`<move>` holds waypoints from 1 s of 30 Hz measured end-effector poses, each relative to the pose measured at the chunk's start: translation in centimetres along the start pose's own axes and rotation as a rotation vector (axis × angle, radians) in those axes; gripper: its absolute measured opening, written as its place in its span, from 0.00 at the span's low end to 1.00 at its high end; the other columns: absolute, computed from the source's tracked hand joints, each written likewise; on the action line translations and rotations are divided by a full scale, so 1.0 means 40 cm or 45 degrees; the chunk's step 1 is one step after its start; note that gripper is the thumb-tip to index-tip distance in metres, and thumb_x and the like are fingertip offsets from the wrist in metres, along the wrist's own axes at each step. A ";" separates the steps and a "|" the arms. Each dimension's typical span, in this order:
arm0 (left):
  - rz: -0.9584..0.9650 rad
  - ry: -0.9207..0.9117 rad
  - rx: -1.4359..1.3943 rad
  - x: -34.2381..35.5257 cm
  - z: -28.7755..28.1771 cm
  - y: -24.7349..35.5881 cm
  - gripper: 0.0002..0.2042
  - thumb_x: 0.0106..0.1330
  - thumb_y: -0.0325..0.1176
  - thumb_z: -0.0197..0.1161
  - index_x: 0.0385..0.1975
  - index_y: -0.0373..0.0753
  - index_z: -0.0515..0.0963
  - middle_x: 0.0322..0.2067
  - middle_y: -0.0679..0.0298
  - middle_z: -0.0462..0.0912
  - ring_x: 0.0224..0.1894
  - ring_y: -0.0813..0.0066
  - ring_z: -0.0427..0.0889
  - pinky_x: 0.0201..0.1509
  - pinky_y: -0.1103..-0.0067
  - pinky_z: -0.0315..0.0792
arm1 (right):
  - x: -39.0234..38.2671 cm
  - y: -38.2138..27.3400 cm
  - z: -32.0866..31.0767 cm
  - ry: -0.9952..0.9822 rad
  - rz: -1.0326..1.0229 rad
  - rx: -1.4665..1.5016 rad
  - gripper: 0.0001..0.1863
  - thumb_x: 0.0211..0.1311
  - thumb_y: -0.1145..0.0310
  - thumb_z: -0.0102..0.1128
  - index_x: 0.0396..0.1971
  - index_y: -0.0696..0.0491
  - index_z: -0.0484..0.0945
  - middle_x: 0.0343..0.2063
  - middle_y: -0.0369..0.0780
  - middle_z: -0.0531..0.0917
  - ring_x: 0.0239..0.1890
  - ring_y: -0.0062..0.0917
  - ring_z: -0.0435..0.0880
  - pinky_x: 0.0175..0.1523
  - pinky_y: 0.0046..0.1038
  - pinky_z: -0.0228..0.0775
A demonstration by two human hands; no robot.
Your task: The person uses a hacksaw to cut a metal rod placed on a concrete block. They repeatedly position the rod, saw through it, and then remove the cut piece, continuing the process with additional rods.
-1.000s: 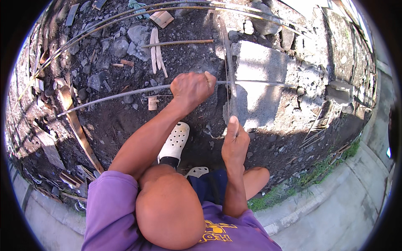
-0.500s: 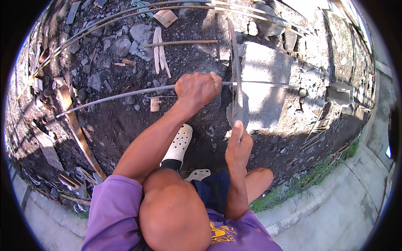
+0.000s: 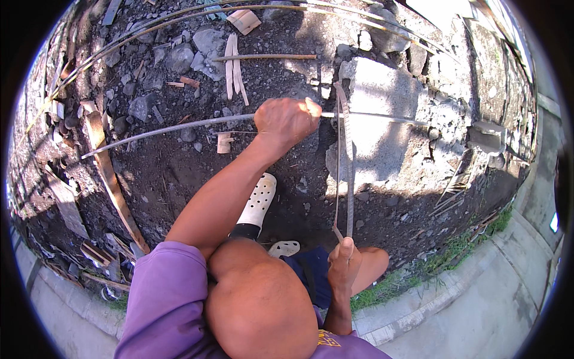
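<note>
My left hand [image 3: 287, 122] is a fist round a long grey metal rod [image 3: 197, 123], which lies crosswise in front of me. Lower down on the right, my right hand [image 3: 344, 261] grips the near end of a hacksaw [image 3: 350, 173] with a curved frame of ribbed bar and a thin blade. The saw crosses the rod just right of my left fist, close to its far end. Right of the saw, the rod passes over a pale concrete slab [image 3: 382, 96]; whether the blade has cut into it cannot be made out.
Rubble and stones [image 3: 179, 60] cover the dark soil ahead. A wooden strip [image 3: 113, 179] lies at left, under the rod's end. Long thin poles [image 3: 179, 21] arc across the far side. My foot in a white clog [image 3: 260, 197] is below my left forearm. Concrete paving [image 3: 466, 299] borders the right.
My right hand has pulled the hacksaw toward me, so its far end is now close to the rod. My left hand keeps its grip; the view has shifted slightly.
</note>
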State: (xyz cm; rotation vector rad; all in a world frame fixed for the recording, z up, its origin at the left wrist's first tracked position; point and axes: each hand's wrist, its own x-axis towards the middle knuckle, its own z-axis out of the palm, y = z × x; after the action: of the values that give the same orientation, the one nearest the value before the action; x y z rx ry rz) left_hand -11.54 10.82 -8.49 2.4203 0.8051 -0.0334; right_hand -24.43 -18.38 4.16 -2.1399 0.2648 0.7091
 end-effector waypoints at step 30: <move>-0.044 -0.134 0.067 0.005 -0.018 0.013 0.23 0.68 0.51 0.50 0.28 0.44 0.90 0.30 0.50 0.89 0.36 0.48 0.90 0.47 0.62 0.82 | 0.081 -0.068 0.073 0.039 -0.146 -0.183 0.34 0.83 0.41 0.41 0.20 0.53 0.69 0.16 0.30 0.66 0.20 0.14 0.64 0.26 0.26 0.56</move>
State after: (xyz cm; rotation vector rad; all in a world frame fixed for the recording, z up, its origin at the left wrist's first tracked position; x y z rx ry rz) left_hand -11.20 11.00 -7.66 2.4314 0.8075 -0.1967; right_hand -21.80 -14.24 2.69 -2.2837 0.1086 0.6462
